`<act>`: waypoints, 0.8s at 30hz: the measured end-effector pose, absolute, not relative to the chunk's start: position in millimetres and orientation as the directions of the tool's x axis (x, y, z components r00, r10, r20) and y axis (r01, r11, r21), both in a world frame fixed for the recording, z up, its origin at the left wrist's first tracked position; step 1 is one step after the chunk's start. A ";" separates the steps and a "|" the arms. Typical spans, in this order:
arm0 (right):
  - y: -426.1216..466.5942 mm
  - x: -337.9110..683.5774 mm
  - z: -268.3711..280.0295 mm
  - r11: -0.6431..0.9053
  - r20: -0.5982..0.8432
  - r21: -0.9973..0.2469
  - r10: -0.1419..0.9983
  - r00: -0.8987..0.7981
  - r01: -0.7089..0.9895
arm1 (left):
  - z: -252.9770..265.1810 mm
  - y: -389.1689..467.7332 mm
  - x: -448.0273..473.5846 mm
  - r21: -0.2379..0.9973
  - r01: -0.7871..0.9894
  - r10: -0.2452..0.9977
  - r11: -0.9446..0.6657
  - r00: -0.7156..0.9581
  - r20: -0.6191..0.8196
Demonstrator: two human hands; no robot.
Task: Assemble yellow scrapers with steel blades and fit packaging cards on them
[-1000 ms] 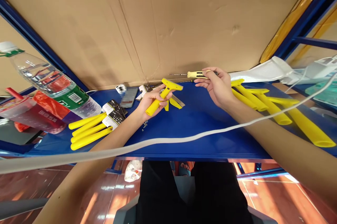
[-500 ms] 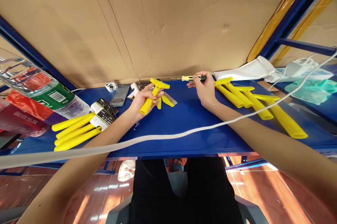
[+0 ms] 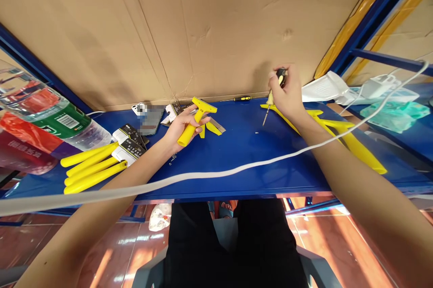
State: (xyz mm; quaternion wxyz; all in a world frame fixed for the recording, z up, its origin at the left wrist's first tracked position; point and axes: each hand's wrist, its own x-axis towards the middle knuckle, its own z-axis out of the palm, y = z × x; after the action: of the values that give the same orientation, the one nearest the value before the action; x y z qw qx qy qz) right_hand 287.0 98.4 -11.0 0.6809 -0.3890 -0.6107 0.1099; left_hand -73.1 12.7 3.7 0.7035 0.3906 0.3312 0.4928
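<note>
My left hand is wrapped round a yellow scraper handle, its wide head tilted up and away from me. Just right of it lie a yellow piece and a flat metal blade. A screwdriver with a cream and black handle is gripped in my right hand, raised above the table with its tip pointing down. A small screw-like bit lies on the blue table near that tip. Against the cardboard rests a second screwdriver, yellow and black.
More yellow scraper handles lie at right, partly behind my right forearm. Several carded scrapers lie at left beside a bottle and a phone. Small metal bits sit by my left wrist. A white cable crosses in front.
My right hand has risen and moved right, turning the screwdriver from level to tip-down. The second screwdriver's handle and the small bit on the table now show. My left hand keeps its grip.
</note>
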 end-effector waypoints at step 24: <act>82.7 259.7 -12.4 0.697 0.773 -0.610 0.629 0.087 0.378 | 4.4 12.8 -73.6 0.906 -0.378 0.951 0.189 0.301 -0.072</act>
State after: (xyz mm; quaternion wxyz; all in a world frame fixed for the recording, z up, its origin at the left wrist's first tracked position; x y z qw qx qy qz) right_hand 259.7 82.7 -12.4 0.6337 -0.3765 -0.6685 0.0990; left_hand -73.6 12.8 4.4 0.6903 0.4171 0.3432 0.4814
